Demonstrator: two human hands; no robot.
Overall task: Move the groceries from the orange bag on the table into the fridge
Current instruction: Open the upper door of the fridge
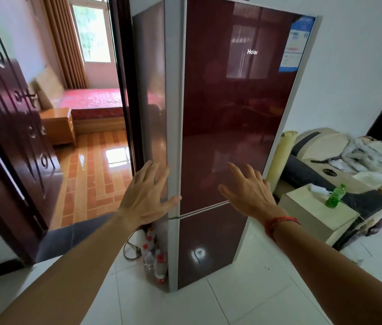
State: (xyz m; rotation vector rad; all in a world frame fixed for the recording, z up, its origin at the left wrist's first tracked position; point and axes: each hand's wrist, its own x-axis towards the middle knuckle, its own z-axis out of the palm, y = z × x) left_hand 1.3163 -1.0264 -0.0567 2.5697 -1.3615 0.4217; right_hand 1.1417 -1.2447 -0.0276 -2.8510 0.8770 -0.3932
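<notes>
Fridge (213, 245) shut at 12 o'clock; both hands empty, fingers spread.
Your left hand (145, 198) sits on the left edge of the tall upper door (227, 127), so it likely pulls; your right hand (251, 193) hangs before the door face, contact unclear. Bottles (159, 261) crowd the fridge foot at 7 o'clock, a cabinet (312, 219) stands at 4. The orange bag is out of view.
</notes>
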